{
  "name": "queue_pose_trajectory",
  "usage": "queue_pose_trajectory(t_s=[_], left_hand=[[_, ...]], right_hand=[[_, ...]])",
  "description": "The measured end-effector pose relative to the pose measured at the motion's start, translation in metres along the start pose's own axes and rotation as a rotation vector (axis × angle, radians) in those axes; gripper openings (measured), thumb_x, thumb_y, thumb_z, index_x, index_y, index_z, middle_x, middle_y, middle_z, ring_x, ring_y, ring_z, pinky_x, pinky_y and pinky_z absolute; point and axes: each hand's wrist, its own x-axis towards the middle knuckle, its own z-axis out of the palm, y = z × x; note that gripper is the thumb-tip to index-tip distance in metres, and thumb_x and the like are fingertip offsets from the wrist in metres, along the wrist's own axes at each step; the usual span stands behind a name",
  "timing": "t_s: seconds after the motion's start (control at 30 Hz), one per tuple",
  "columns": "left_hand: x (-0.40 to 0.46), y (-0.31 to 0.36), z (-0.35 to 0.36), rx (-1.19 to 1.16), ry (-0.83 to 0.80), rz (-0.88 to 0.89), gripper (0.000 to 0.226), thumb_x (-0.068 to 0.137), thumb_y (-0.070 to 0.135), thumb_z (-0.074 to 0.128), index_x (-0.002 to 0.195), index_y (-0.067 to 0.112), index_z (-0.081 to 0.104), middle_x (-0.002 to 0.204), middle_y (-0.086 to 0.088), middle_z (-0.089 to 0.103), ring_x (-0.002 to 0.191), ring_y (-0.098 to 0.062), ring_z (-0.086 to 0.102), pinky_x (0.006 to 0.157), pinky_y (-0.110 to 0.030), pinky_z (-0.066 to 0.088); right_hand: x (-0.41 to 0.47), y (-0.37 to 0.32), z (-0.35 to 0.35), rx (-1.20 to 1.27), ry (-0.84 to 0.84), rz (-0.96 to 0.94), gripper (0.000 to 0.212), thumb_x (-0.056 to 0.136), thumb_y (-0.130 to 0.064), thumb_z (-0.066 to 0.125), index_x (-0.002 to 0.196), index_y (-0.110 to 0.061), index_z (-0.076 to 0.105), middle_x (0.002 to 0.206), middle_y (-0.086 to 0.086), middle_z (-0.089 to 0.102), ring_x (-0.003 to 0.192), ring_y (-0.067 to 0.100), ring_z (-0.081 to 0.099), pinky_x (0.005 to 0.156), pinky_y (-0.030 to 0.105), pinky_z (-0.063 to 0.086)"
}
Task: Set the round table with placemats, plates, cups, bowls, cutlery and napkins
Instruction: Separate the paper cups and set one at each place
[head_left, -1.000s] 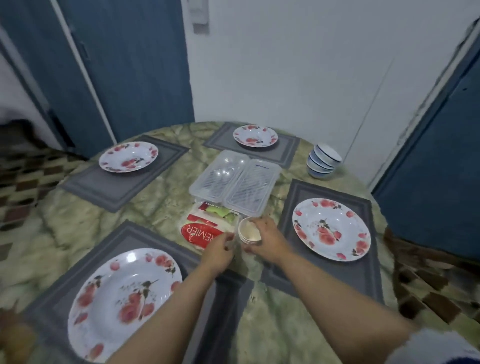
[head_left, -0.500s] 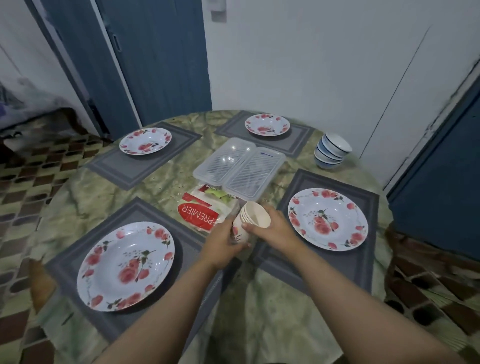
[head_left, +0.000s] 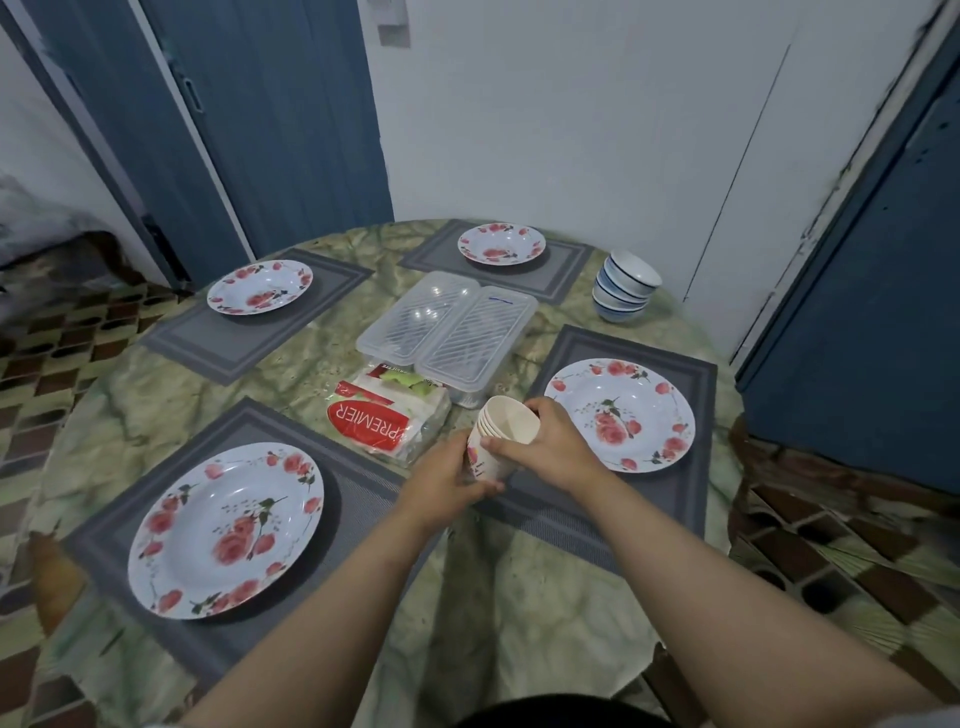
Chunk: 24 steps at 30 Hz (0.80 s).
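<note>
Left hand (head_left: 447, 480) grips base of nested cup stack (head_left: 501, 436); right hand (head_left: 553, 447) grips upper cups near rim. Stack tilted, held above gap between two near placemats, rims facing away. Risk: nested cups stick, two separate together, or sudden release drops cup onto plate (head_left: 621, 413). Napkin pack (head_left: 387, 421) just beyond hands. Clear lidded container (head_left: 449, 330) mid-table. Bowl stack (head_left: 623, 286) far right, undistributed.

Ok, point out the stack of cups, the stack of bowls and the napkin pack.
stack of cups (head_left: 506, 431): head view, inside the top cup's mouth.
stack of bowls (head_left: 623, 288): head view, side of the stack.
napkin pack (head_left: 366, 423): head view, red label.
</note>
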Motion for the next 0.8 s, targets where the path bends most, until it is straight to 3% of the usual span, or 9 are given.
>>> queue_pose_trajectory(t_s=[0.17,0.3,0.4,0.5,0.63,0.8], left_hand=[[-0.004,0.004,0.003,-0.05,-0.053,-0.003,0.069,0.071,0.038,0.083,0.131,0.028,0.051,0.11,0.009,0.063,0.099,-0.01,0.06,0.087,-0.032,0.05],[-0.001,0.007,0.003,0.067,-0.097,0.001,0.067,0.075,0.043,0.079,0.13,0.019,0.05,0.108,0.002,0.06,0.096,-0.015,0.056,0.083,-0.031,0.046],[-0.003,0.009,0.006,0.088,-0.089,-0.016,0.069,0.077,0.052,0.071,0.132,0.019,0.045,0.111,0.0,0.057,0.102,-0.019,0.054,0.088,-0.038,0.047],[-0.006,0.017,0.011,0.096,0.0,-0.012,0.072,0.081,0.049,0.066,0.138,0.016,0.036,0.121,-0.002,0.054,0.11,-0.02,0.052,0.092,-0.04,0.046],[0.0,0.032,0.006,0.085,0.194,-0.021,0.079,0.069,0.049,0.078,0.131,0.016,0.04,0.111,0.004,0.054,0.1,-0.016,0.053,0.079,-0.035,0.048],[0.017,0.034,-0.021,0.012,0.076,-0.012,0.072,0.068,0.04,0.08,0.126,0.022,0.042,0.109,0.001,0.063,0.096,-0.02,0.062,0.077,-0.037,0.052]], right_hand=[[-0.008,0.003,-0.009,0.056,-0.04,0.053,0.059,0.072,-0.046,0.081,0.115,-0.016,0.052,0.113,0.0,0.056,0.104,0.013,0.055,0.089,0.032,0.048],[-0.01,0.008,-0.013,0.105,-0.073,0.051,0.053,0.075,-0.046,0.077,0.116,-0.021,0.054,0.115,-0.002,0.058,0.105,0.014,0.057,0.087,0.029,0.047],[-0.007,0.006,-0.014,0.088,-0.053,0.034,0.051,0.075,-0.05,0.075,0.114,-0.025,0.055,0.116,-0.004,0.058,0.106,0.012,0.056,0.086,0.029,0.046],[-0.003,-0.003,-0.014,0.106,0.032,0.077,0.052,0.075,-0.057,0.072,0.109,-0.021,0.056,0.109,-0.003,0.061,0.098,0.01,0.058,0.074,0.024,0.043],[0.006,-0.025,-0.012,0.072,0.126,0.089,0.058,0.074,-0.069,0.065,0.099,-0.017,0.057,0.102,-0.002,0.06,0.091,0.011,0.057,0.063,0.022,0.036],[0.016,-0.038,-0.018,0.062,0.155,0.055,0.053,0.08,-0.064,0.064,0.093,-0.012,0.059,0.097,0.001,0.064,0.085,0.012,0.059,0.061,0.025,0.037]])
